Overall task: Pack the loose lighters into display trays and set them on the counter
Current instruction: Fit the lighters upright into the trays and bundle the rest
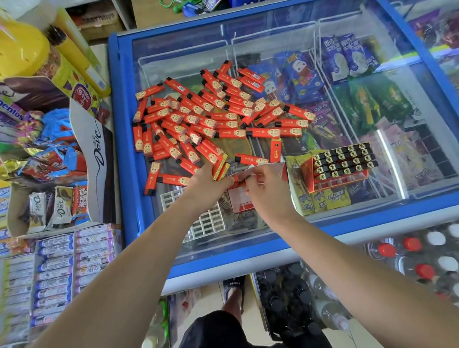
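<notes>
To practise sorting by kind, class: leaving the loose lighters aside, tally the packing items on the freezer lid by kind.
Filled display tray: 1
Red-and-white cardboard tray: 1
White plastic grid: 1
Total: 3

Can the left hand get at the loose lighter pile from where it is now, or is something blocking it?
Probably yes. The left hand already holds a few lighters at the near edge of the lighter pile, which lies uncovered on the freezer lid, with nothing standing between.
</notes>
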`<state>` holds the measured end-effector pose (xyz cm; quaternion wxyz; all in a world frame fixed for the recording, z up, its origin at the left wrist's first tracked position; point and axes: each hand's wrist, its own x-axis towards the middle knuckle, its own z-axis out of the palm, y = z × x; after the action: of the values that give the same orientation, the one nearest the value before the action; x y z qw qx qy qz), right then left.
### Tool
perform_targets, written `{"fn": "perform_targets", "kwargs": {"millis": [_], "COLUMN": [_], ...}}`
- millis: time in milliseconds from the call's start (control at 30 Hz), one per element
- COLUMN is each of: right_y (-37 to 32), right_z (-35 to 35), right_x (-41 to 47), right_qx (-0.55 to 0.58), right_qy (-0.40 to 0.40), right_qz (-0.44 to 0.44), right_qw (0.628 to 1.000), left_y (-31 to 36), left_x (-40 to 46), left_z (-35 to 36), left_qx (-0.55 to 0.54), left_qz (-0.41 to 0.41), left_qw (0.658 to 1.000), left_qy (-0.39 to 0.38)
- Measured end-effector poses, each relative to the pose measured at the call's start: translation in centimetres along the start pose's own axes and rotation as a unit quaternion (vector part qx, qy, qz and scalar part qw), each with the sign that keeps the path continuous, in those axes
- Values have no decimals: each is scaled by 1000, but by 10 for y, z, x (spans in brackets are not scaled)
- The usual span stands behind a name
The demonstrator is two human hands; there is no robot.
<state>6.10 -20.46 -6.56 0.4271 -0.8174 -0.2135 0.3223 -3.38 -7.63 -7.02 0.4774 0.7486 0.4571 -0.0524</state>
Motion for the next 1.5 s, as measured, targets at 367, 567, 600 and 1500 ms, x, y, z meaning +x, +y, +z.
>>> {"fn": "perform_targets", "kwargs": {"millis": [367,567,600,1500], "right_y": [-5,-12,-12,-33], "right_z": [5,-4,-5,-31], "right_x": [6,2,2,-3], "right_qx": [176,144,126,297], "right_qy": [19,10,18,-54], "right_qz": [138,144,131,43], "right_qw": [975,979,983,952], "left_y": [2,11,14,61], "left_x": [-3,-6,-6,-6], "left_z": [0,-5,-6,2], "left_qx": [-11,-17,-36,-362], "left_qz": [-11,20,25,-10], "left_qw": [1000,999,998,931], "left_qy": [2,35,40,-38]}}
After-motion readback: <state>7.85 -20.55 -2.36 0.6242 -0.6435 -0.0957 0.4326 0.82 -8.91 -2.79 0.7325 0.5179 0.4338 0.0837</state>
